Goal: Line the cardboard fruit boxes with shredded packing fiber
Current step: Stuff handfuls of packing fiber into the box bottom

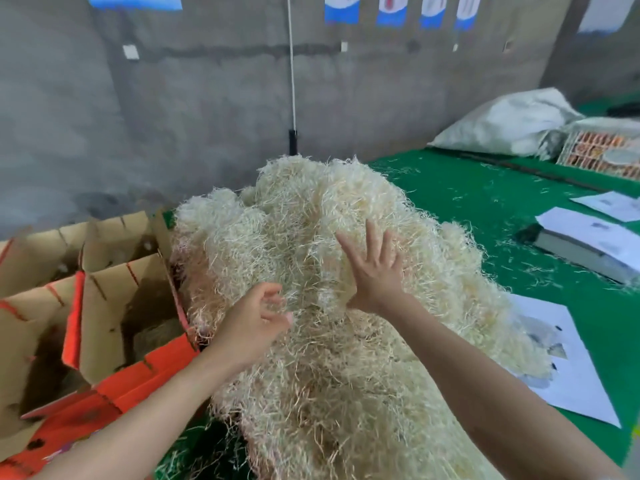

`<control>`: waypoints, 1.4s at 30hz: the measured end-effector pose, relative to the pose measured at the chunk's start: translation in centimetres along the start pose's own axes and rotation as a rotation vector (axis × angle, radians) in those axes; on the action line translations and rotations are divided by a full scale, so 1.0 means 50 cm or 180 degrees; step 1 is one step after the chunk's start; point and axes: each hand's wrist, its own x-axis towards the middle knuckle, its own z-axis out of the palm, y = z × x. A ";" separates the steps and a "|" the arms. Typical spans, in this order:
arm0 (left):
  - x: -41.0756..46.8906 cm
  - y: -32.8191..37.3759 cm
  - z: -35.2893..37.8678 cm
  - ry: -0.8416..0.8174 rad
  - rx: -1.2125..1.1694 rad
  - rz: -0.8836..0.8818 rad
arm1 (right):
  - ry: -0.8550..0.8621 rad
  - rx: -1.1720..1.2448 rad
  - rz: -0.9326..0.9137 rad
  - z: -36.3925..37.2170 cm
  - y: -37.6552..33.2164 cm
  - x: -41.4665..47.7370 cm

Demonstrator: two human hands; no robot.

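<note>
A big heap of pale shredded packing fiber [346,271] fills the middle of the green table. My right hand [375,271] lies on the heap with fingers spread and straight. My left hand [254,323] hovers at the heap's left flank, fingers loosely curled, fingertips among loose strands; no clear grip shows. Open cardboard fruit boxes [114,299] with orange outsides stand at the left, flaps up. A little fiber lies in the bottom of the nearest box [156,336].
The green table [485,209] is scattered with loose strands. White paper sheets [568,368] lie at the right, a flat grey device [581,251] under more papers behind them. A white sack [509,123] and a printed carton [602,154] sit far right. A concrete wall stands behind.
</note>
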 end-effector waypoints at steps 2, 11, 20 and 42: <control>0.018 0.011 -0.001 0.0032 -0.0242 -0.0117 | -0.0220 -0.0011 -0.0084 0.004 -0.008 0.027; 0.062 0.064 -0.017 -0.0640 -0.2396 -0.0834 | 0.0918 0.1554 -0.0219 -0.068 -0.136 -0.067; 0.068 0.060 -0.018 0.0202 -0.2069 -0.1703 | -0.1356 0.2182 -0.1454 -0.160 -0.132 -0.153; 0.078 0.039 -0.065 0.0530 -0.3513 -0.2185 | -0.1230 0.3008 -0.0880 -0.232 -0.105 0.040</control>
